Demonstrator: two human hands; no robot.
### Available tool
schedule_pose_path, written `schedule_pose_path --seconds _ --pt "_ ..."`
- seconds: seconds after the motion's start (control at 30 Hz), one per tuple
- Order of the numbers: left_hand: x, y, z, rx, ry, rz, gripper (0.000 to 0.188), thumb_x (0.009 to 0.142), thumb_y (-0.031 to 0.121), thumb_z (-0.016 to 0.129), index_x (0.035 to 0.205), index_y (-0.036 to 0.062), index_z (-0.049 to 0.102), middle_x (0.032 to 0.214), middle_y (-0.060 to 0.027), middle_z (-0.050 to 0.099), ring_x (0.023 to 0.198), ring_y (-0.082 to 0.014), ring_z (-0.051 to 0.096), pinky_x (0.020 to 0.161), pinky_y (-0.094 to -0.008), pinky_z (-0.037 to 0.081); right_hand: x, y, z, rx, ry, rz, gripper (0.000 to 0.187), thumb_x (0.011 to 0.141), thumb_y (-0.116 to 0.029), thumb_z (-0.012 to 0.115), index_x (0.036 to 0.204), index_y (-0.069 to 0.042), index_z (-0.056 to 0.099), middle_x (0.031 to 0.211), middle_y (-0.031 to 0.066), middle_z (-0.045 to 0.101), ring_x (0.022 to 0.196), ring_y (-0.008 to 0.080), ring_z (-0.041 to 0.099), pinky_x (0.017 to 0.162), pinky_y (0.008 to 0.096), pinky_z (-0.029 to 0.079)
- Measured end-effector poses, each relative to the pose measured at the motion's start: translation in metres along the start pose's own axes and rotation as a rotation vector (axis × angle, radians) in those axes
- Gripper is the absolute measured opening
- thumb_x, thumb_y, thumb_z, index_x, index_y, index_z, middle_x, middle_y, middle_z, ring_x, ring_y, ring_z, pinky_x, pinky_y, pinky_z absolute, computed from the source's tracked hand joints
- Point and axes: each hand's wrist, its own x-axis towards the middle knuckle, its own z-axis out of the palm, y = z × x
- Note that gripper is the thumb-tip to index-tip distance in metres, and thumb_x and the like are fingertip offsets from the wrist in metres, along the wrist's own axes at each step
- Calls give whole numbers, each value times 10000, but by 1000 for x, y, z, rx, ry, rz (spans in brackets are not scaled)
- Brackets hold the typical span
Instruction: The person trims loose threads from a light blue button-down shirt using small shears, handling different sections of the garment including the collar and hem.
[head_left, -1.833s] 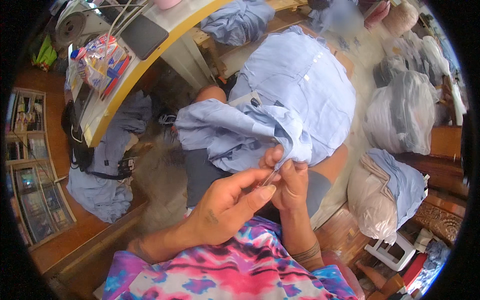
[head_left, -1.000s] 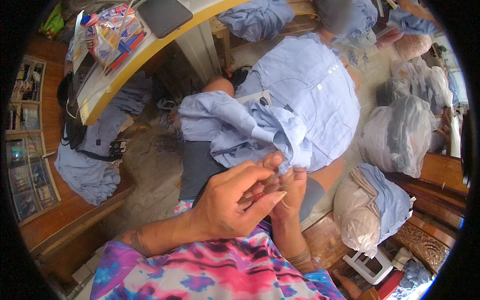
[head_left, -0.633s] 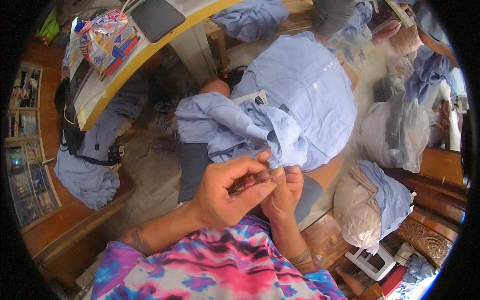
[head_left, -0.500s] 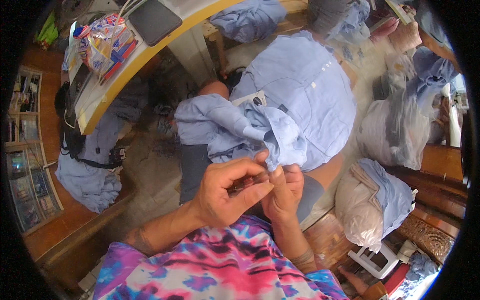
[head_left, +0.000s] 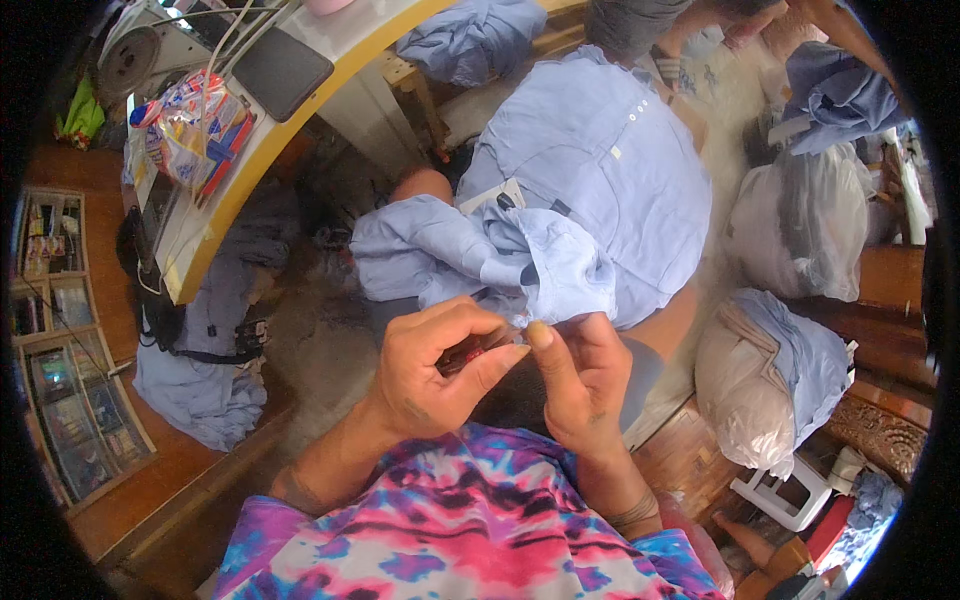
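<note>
A light blue shirt (head_left: 590, 150) with small white buttons and a white tag lies spread over my lap, its near part bunched up. My right hand (head_left: 585, 375) is closed in a pinch on the near edge of this cloth, thumb on top. Close beside it, my left hand (head_left: 435, 365) is closed, thumb and forefinger together by the same edge. Something small, dark and reddish shows inside its curled fingers, too hidden to name.
A yellow-edged table (head_left: 345, 65) at upper left bears a dark tablet-like slab (head_left: 283, 70) and a colourful plastic packet (head_left: 190, 130). Stuffed plastic bags (head_left: 800, 225) and a white stool (head_left: 790, 495) stand at right. Another person's arm reaches in at upper right.
My hands have come slightly apart, the left shifting left and the right shifting right. The shirt keeps its place on my lap. At upper right, a dark blue garment has moved.
</note>
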Motion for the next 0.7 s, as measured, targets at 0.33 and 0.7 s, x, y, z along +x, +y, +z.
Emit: schedule_pose_path --seconds 0.33,0.7 --pt "0 1 -1 -81 -27 -68 160 905 114 739 889 -36 686 738 -69 623 624 -100 536 558 -257 390 4 3 -4 10 -36 -21 104 996 -14 664 1076 44 632 970 46 673 874 66 576 762 223 472" --pt "-1 -2 -3 -11 -26 -22 109 918 87 723 927 -19 697 749 -68 640 627 -106 554 567 -261 409 5 8 -3 34 -26 0 120 1010 -18 641 1112 43 624 1018 53 670 927 79 583 820 237 479"
